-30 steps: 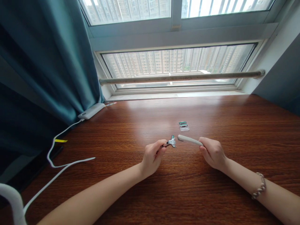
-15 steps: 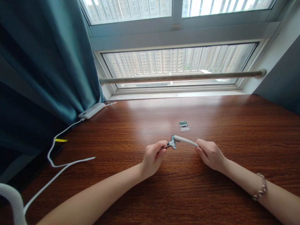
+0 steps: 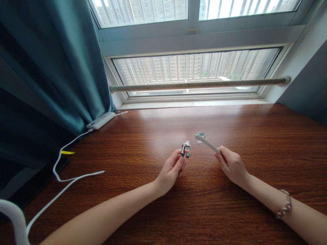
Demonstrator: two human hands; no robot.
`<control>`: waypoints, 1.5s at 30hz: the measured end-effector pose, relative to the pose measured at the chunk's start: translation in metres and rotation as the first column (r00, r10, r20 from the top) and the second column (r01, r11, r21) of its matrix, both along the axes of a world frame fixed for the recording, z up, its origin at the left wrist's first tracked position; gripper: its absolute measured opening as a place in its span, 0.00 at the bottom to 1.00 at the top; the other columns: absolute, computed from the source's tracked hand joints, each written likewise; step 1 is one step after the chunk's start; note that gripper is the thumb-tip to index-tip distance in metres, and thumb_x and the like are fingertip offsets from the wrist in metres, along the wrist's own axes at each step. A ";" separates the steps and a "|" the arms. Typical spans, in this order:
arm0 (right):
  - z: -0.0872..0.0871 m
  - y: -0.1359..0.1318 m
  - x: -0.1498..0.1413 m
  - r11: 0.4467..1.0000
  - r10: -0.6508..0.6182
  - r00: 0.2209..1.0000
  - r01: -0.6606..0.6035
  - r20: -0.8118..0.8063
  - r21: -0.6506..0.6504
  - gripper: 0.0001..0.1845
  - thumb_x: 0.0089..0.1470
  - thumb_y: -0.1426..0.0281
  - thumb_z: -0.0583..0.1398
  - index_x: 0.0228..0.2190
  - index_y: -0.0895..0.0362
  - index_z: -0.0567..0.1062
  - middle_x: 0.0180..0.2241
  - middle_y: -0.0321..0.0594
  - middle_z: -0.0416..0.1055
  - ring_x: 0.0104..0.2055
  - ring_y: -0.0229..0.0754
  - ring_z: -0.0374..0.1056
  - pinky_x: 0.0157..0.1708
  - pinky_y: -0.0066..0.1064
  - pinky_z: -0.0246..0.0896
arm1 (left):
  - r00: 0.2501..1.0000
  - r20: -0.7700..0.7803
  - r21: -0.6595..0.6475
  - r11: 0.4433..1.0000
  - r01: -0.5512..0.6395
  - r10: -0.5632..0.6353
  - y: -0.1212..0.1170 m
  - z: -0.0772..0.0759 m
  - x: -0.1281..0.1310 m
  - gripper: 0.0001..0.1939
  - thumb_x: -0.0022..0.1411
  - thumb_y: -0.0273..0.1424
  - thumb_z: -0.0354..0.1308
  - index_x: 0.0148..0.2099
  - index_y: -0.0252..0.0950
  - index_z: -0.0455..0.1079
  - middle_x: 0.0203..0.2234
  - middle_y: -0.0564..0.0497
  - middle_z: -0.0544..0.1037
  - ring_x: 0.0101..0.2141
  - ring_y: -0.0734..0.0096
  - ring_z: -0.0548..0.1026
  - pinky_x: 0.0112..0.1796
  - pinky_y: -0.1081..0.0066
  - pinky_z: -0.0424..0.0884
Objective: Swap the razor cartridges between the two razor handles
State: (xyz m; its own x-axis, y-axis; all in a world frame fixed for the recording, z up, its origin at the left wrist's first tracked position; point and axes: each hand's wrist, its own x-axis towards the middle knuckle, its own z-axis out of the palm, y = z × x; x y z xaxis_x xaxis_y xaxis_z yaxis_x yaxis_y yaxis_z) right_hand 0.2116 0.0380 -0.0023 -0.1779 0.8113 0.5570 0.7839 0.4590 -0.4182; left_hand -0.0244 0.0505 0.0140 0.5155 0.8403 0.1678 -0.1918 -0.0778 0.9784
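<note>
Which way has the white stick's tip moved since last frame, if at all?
Yes: the white stick tip went right, toward the sill, now overlapping the blade pack.

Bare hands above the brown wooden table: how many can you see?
2. The left hand grips a silver-and-black razor; the right hand, farther right, grips a slim, pale grey stick. Neither is fully hidden.

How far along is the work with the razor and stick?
Picking up looks done: the left hand grips the razor, the right hand the stick. In hand: the stick's tip overlaps the pack in view; contact can't be told. Left over, probably: setting both down, as both are held.
</note>
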 end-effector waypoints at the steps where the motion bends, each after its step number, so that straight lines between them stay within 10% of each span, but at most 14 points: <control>1: 0.002 -0.001 -0.001 1.000 0.023 1.000 -0.023 -0.010 0.007 0.08 0.57 0.70 0.48 0.27 0.56 0.62 0.21 0.34 0.57 0.22 0.35 0.56 0.24 0.26 0.50 | 0.997 0.065 -0.082 0.995 0.055 -0.049 -0.001 -0.001 0.003 0.11 0.63 0.34 0.44 0.46 0.37 0.57 0.21 0.57 0.56 0.19 0.81 0.56 0.20 0.78 0.54; 7: 0.008 -0.007 -0.005 0.968 0.251 0.962 -0.251 0.107 -0.008 0.10 0.57 0.74 0.46 0.40 0.57 0.63 0.31 0.42 0.64 0.29 0.38 0.62 0.29 0.27 0.58 | 0.972 0.196 -0.175 0.970 0.166 -0.131 -0.005 -0.006 0.007 0.09 0.62 0.35 0.47 0.43 0.37 0.57 0.22 0.57 0.59 0.19 0.82 0.59 0.20 0.78 0.55; 45: 0.002 -0.008 -0.006 0.985 0.158 0.985 -0.152 0.066 -0.078 0.06 0.57 0.72 0.48 0.33 0.57 0.63 0.23 0.35 0.62 0.21 0.35 0.59 0.23 0.27 0.52 | 0.931 0.359 -0.479 0.842 0.248 -0.069 0.001 0.012 -0.001 0.06 0.62 0.32 0.44 0.39 0.37 0.61 0.20 0.59 0.52 0.14 0.88 0.43 0.12 0.84 0.39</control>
State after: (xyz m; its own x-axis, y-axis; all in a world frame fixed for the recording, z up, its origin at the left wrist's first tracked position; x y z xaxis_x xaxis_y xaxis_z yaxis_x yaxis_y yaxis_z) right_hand 0.2057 0.0300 -0.0001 -0.3421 0.8083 0.4792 0.7349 0.5479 -0.3996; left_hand -0.0258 0.0512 0.0263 0.6428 0.7615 -0.0834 -0.4608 0.4712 0.7521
